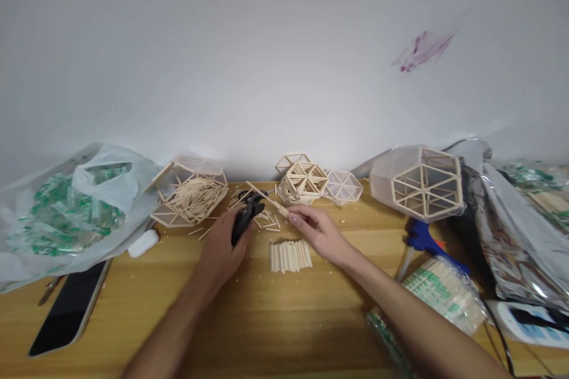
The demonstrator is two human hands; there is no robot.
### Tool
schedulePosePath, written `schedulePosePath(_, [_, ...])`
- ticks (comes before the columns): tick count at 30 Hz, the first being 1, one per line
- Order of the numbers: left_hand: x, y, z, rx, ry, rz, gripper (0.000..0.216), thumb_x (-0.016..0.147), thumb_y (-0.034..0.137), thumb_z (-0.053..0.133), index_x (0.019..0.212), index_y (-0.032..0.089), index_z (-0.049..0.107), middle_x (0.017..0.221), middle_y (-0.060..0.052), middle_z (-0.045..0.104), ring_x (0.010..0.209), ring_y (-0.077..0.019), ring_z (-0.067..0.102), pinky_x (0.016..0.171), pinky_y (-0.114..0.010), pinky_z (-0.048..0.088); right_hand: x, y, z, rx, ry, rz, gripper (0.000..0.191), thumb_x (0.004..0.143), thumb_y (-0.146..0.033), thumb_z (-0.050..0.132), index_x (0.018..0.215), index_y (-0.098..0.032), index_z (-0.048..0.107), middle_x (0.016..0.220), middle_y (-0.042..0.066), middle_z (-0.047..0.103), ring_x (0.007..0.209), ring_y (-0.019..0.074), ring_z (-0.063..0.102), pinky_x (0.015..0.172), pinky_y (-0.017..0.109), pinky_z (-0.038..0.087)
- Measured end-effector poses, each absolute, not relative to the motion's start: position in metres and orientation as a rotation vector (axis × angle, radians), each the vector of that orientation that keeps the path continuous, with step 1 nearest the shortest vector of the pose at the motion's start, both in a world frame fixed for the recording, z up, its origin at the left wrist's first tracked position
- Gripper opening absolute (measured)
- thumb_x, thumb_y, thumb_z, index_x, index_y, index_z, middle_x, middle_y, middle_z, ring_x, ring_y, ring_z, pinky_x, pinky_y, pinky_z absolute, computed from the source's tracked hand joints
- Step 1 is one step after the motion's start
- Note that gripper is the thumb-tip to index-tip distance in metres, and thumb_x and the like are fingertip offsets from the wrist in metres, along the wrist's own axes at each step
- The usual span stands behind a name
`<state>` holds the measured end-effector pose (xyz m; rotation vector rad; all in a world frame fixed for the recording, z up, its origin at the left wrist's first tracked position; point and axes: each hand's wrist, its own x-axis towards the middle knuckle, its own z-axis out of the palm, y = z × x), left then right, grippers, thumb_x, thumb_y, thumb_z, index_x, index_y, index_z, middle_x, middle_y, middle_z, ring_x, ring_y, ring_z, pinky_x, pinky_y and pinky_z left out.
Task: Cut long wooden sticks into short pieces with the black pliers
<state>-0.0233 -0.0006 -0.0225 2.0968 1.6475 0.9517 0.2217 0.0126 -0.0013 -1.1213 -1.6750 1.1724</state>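
My left hand [224, 246] is wrapped around a black-handled cutting tool [247, 219]; its jaws are hard to make out. A pale thin wooden stick [267, 198] is pinched in my right hand [315, 228], its far end crossing above the tool. Below my right hand, a row of short cut wooden sticks [290, 256] lies side by side on the table. Loose stick pieces [269, 222] are scattered just beyond the tool. To the left, a wooden-framed polygonal basket [162, 213] holds many short sticks.
Smaller stick frames [306, 180] stand by the wall, and a larger covered frame [395, 183] is to the right. A plastic bag [146, 189] and a phone [69, 308] lie left. A blue glue gun [420, 237] and packed sticks [444, 290] lie right.
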Motion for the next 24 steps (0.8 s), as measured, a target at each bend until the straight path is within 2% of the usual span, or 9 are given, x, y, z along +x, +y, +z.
schedulePosePath(4, [-0.020, -0.004, -0.020, 2.210, 1.510, 0.855, 0.044, 0.098, 0.035, 0.051, 0.141, 0.023, 0.049, 0.129, -0.010, 0.066, 0.116, -0.0250, 0.064, 0.100, -0.041, 0.050, 0.221, 0.011, -0.003, -1.062, -1.738, 1.196, 0.032, 0.100, -0.041, 0.054, 0.110, -0.016, 0.071, 0.086, 0.004, 0.070, 0.071, 0.0151, 0.054, 0.065, 0.026, 0.040])
schedulePosePath(10, [-0.013, -0.013, -0.015, 2.222, 1.422, 0.727, 0.048, 0.100, 0.035, 0.049, 0.147, 0.026, 0.047, 0.128, -0.011, 0.065, 0.112, -0.0250, 0.065, 0.095, -0.040, 0.052, 0.220, 0.009, 0.003, -0.966, -1.881, 1.096, 0.036, 0.104, -0.037, 0.047, 0.086, -0.014, 0.067, 0.076, 0.002, 0.059, 0.072, 0.0142, 0.051, 0.067, 0.026, 0.039])
schedulePosePath(14, [-0.012, -0.014, -0.013, 2.216, 1.417, 0.683, 0.052, 0.100, 0.038, 0.050, 0.151, 0.029, 0.042, 0.129, -0.011, 0.065, 0.112, -0.0249, 0.065, 0.095, -0.041, 0.052, 0.220, 0.009, 0.006, -0.906, -1.840, 1.202, 0.039, 0.104, -0.039, 0.047, 0.075, -0.015, 0.058, 0.068, -0.001, 0.049, 0.063, 0.0117, 0.044, 0.059, 0.025, 0.033])
schedulePosePath(17, [-0.013, -0.015, -0.013, 2.208, 1.415, 0.665, 0.054, 0.100, 0.040, 0.051, 0.152, 0.030, 0.040, 0.132, -0.010, 0.064, 0.114, -0.0252, 0.064, 0.096, -0.042, 0.052, 0.221, 0.009, 0.006, -0.900, -1.793, 1.304, 0.042, 0.103, -0.044, 0.048, 0.072, -0.016, 0.054, 0.064, -0.004, 0.040, 0.058, 0.0103, 0.035, 0.055, 0.025, 0.027])
schedulePosePath(24, [-0.012, -0.017, -0.013, 2.220, 1.412, 0.676, 0.055, 0.099, 0.040, 0.053, 0.151, 0.030, 0.040, 0.135, -0.009, 0.064, 0.118, -0.0246, 0.064, 0.100, -0.041, 0.051, 0.222, 0.009, 0.008, -0.903, -1.755, 1.369, 0.045, 0.102, -0.049, 0.049, 0.072, -0.016, 0.055, 0.063, -0.004, 0.039, 0.058, 0.0102, 0.034, 0.054, 0.026, 0.026])
